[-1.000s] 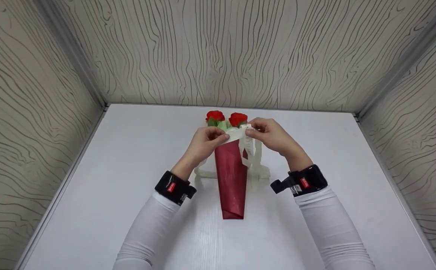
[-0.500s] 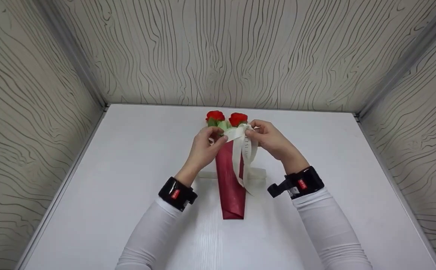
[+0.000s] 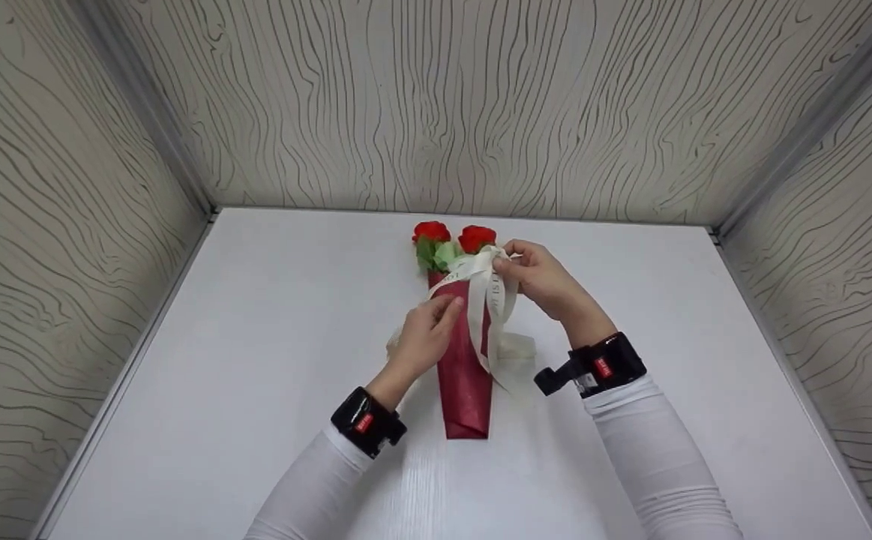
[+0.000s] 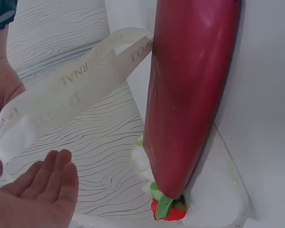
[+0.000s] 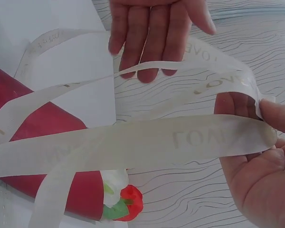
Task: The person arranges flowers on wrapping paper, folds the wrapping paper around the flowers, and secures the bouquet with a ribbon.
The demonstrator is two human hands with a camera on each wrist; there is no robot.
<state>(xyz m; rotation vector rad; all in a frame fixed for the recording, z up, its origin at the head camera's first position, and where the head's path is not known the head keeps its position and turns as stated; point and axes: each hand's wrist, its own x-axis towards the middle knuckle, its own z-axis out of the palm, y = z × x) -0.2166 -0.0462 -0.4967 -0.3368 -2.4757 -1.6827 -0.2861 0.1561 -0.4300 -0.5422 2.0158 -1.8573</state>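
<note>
A bouquet in dark red wrapping lies on the white table, with red roses, green leaves and a pale flower at its far end. My right hand pinches a cream ribbon with printed letters between thumb and fingers, at the upper right of the wrapping. Loops and tails of the ribbon hang over the wrapping. Over the wrapping's left side is my left hand; in the right wrist view its fingers are extended, with nothing held between them and the thumb.
A pale strip shows on the table right of the wrapping, partly hidden behind it. Wood-grain panels stand behind the table and at both sides. Each wrist wears a black band.
My left hand has let go of the ribbon near the flowers and moved down over the wrapping. The ribbon's tails have dropped across the wrapping. My right hand stays nearly in place, pinching the ribbon.
</note>
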